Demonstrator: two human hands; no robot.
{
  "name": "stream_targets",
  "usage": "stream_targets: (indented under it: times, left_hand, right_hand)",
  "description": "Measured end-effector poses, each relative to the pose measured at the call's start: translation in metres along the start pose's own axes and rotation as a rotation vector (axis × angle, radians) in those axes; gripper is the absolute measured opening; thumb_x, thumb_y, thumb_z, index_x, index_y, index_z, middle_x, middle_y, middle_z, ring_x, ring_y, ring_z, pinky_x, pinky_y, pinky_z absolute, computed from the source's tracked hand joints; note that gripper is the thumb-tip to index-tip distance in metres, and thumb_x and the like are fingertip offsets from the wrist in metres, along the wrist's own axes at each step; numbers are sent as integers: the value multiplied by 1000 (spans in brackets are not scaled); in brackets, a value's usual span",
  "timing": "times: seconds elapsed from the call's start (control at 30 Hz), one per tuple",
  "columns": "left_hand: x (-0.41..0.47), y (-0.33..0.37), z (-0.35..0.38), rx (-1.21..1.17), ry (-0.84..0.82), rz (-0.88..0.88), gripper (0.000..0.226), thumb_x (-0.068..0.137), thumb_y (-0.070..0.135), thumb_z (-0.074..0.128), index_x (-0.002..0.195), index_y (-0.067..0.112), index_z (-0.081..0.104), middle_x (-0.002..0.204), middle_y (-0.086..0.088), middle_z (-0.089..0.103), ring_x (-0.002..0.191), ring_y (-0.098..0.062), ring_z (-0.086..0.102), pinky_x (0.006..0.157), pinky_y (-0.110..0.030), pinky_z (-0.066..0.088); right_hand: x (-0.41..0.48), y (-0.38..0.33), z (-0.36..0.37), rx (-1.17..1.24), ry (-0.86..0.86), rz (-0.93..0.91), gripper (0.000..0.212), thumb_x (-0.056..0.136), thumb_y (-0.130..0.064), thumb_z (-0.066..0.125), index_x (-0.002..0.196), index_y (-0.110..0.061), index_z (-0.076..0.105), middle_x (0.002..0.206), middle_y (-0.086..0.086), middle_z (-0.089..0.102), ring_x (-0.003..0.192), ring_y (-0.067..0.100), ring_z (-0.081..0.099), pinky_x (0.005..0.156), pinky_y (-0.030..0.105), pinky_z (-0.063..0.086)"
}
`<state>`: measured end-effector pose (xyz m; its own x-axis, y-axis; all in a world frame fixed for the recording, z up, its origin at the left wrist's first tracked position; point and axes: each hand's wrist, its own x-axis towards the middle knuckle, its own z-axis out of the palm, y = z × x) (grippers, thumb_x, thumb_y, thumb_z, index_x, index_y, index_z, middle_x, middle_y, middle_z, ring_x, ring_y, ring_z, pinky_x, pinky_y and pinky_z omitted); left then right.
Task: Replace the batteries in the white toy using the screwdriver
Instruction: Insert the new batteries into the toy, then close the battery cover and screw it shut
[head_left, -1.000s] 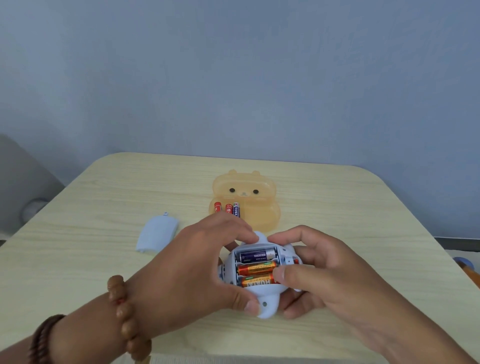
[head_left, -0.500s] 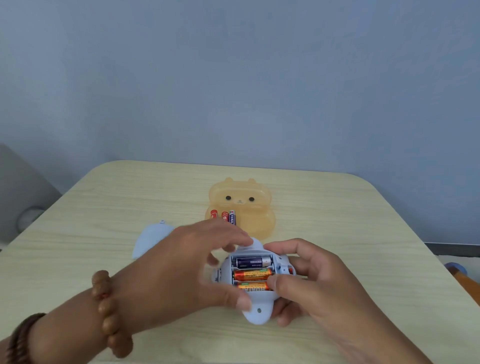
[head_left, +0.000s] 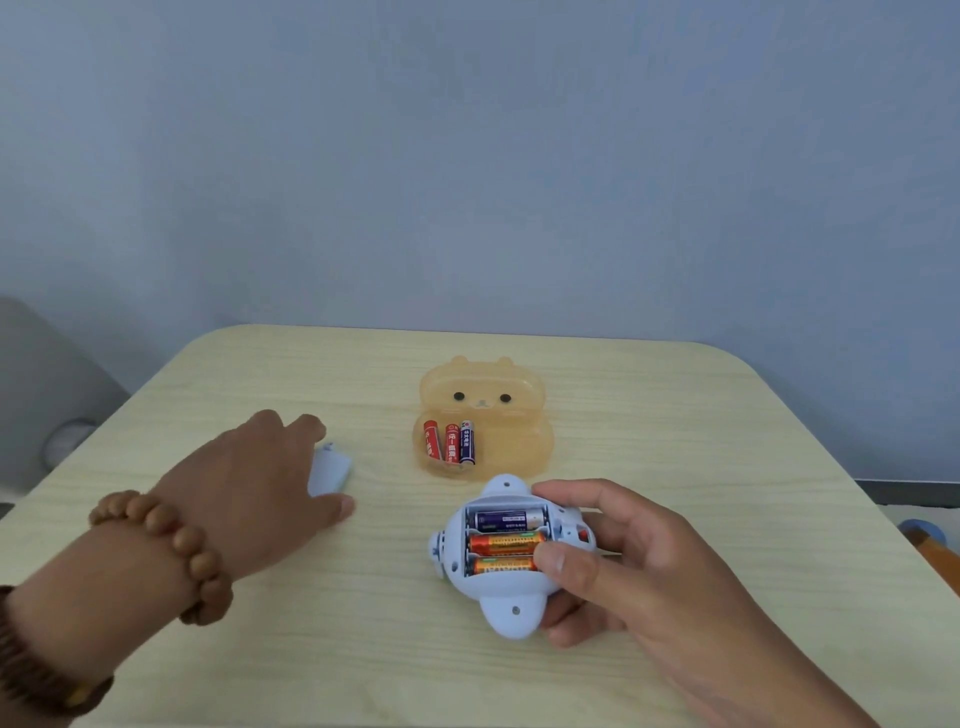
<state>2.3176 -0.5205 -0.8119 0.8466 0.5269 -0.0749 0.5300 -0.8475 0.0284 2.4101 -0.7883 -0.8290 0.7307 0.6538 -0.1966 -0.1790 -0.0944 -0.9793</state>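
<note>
A pale wooden table (head_left: 675, 415) meets a blue-grey wall. At lower centre my right hand (head_left: 639, 566) grips the white toy (head_left: 506, 561), thumb on its open bay of three batteries (head_left: 506, 543); labels unreadable. At centre left my left hand (head_left: 249, 483) lies spread over the battery cover (head_left: 330, 470), grasp unclear. An orange bear-faced tray (head_left: 519, 426) above holds three spare cells (head_left: 449, 441).

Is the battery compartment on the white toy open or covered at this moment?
Open. The white plastic toy shows three batteries exposed; its pale cover lies on the table under the left hand.
</note>
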Motion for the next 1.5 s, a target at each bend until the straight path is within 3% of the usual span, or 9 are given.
stream_targets:
  times: [0.1, 0.23, 0.3, 0.37, 0.7, 0.93, 1.13, 1.3, 1.5]
  left_hand:
    - [-4, 2, -11, -64, 7, 81, 54, 83, 48, 61, 134, 38, 44, 110, 6, 52, 96, -11, 59, 81, -25, 47]
    - [-13, 19, -29, -602, 87, 342, 46, 75, 43, 75, 117, 50, 57, 107, 18, 65, 93, 0, 66, 77, -17, 53]
    - [-22, 34, -33, -844, -9, 456, 48, 74, 31, 82, 115, 46, 62, 113, 19, 68, 99, -2, 68, 82, -16, 53]
    - [-28, 48, -30, -921, -67, 547, 54, 74, 19, 85, 117, 43, 63, 116, 16, 69, 103, -5, 69, 87, -18, 53]
    - [-28, 61, -16, -783, 4, 638, 66, 65, 20, 92, 117, 49, 64, 117, 17, 63, 111, -7, 63, 87, -22, 54]
    - [-31, 67, -16, -672, 57, 601, 80, 59, 30, 93, 125, 53, 56, 111, 25, 63, 109, 2, 60, 84, -17, 52]
    - [-31, 71, -18, -633, 42, 584, 58, 52, 33, 94, 101, 42, 65, 102, 25, 67, 102, 3, 62, 82, -20, 53]
    - [-31, 71, -16, -641, 38, 563, 54, 51, 30, 95, 97, 39, 68, 98, 23, 68, 98, 3, 63, 82, -17, 53]
    - [-32, 73, -16, -622, 54, 540, 52, 50, 32, 95, 95, 36, 68, 94, 19, 68, 92, 1, 64, 80, -24, 55]
  right_hand:
    - [0, 1, -1, 11, -13, -1, 41, 75, -14, 81, 115, -20, 71, 93, 15, 78, 64, 30, 72, 58, 36, 61]
    - [2, 3, -3, 18, -21, -6, 41, 76, -17, 80, 116, -19, 71, 93, 14, 79, 65, 29, 72, 59, 37, 61]
    - [2, 2, -3, 22, -29, -8, 41, 77, -18, 80, 116, -20, 71, 93, 14, 79, 66, 29, 72, 60, 37, 61]
    - [1, 2, -3, 21, -35, -8, 40, 77, -18, 81, 116, -21, 71, 93, 14, 78, 67, 30, 72, 61, 38, 61]
    - [2, 3, -5, 37, -56, -23, 36, 79, -16, 78, 114, -22, 73, 90, 10, 78, 68, 28, 73, 63, 36, 62]
    - [3, 3, -6, 7, -82, -27, 39, 80, -14, 75, 119, -21, 71, 93, 10, 78, 71, 27, 73, 66, 37, 62]
    - [1, 0, -9, 13, -111, -15, 39, 84, -7, 73, 120, -21, 72, 95, 8, 78, 72, 26, 73, 67, 37, 63]
    - [1, -3, -14, 61, -170, 31, 48, 84, -4, 74, 129, -19, 67, 105, 16, 74, 78, 30, 72, 70, 38, 62]
    - [2, -10, -14, 216, -195, 112, 35, 88, -18, 66, 122, -10, 71, 83, 21, 62, 66, 28, 66, 62, 41, 61]
